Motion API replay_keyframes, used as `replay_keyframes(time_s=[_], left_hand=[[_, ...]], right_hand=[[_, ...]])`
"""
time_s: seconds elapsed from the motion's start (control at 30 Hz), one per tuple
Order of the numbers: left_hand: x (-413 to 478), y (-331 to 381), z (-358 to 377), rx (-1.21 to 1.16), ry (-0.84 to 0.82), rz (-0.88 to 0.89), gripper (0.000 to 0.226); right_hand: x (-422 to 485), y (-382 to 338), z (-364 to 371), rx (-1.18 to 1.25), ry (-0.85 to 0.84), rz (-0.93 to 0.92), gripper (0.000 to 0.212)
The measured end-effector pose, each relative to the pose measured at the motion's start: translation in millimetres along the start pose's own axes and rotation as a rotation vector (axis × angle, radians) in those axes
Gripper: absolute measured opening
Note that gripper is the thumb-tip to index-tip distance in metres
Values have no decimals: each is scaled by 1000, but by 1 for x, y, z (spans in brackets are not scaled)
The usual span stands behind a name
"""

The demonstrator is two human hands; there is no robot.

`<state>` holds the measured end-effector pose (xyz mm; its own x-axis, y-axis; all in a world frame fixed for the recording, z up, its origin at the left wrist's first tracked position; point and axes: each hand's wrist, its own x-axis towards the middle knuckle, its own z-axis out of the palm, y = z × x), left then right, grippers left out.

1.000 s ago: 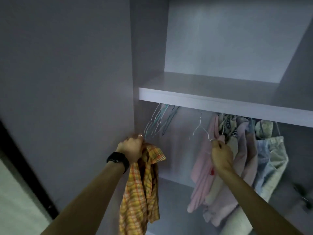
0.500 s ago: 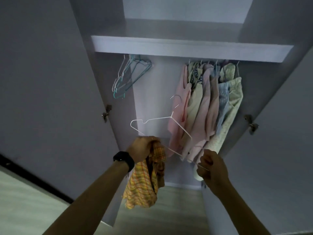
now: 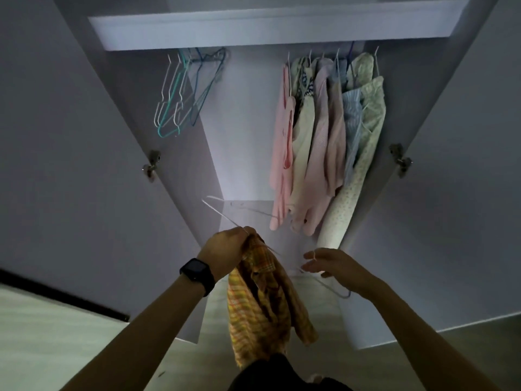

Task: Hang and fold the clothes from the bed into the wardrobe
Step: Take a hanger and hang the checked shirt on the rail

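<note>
My left grip [image 3: 225, 249] is closed tight round the top of the yellow checked shirt [image 3: 259, 300] and a thin white hanger [image 3: 225, 216]. The shirt hangs down in front of the open wardrobe [image 3: 253, 29]. My right grip [image 3: 329, 263] has its fingers spread wide by the hanger's other end. I cannot see it holding anything. Pink and pale clothes [image 3: 318, 142] hang inside on the right.

This is a home: a dim room facing an open wardrobe [image 3: 248, 122]. Its pale doors [image 3: 70, 136] stand wide on metal hinges [image 3: 150, 166], with a shelf [image 3: 239, 32] above. Pastel clothes [image 3: 324, 142] hang at the right, bare wire hangers [image 3: 180, 94] at the left, over a pale floor [image 3: 42, 334].
</note>
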<state>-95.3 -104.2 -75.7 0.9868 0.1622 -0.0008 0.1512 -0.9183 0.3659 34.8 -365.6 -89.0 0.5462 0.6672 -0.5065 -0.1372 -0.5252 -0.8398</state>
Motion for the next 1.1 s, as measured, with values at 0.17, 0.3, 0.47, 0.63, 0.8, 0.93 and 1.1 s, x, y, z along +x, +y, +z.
replay_keyframes(time_s=[0.17,0.3,0.47,0.63,0.8,0.93,1.1], left_hand=[[-9,-2,-9,131,55,101,36],[-16,4,-16,266,66,276,41],[-12,10,-23,231,-46,120,50],[-15,5,-42,-6,48,-103,78],[-4,-2,-61,-207,259,-212,84],[0,-10,-78,-350,375,-380,50],[0,-7,-99,-319,403,-466,12]], right_hand=[[24,-19,-14,328,-43,67,38],[42,-63,-14,373,-139,33,51],[60,-113,-4,489,-20,22,27],[46,-121,21,326,275,-211,42],[27,-125,68,27,323,-503,38],[23,-131,84,-16,509,-693,12],[29,-131,84,-37,498,-705,20]])
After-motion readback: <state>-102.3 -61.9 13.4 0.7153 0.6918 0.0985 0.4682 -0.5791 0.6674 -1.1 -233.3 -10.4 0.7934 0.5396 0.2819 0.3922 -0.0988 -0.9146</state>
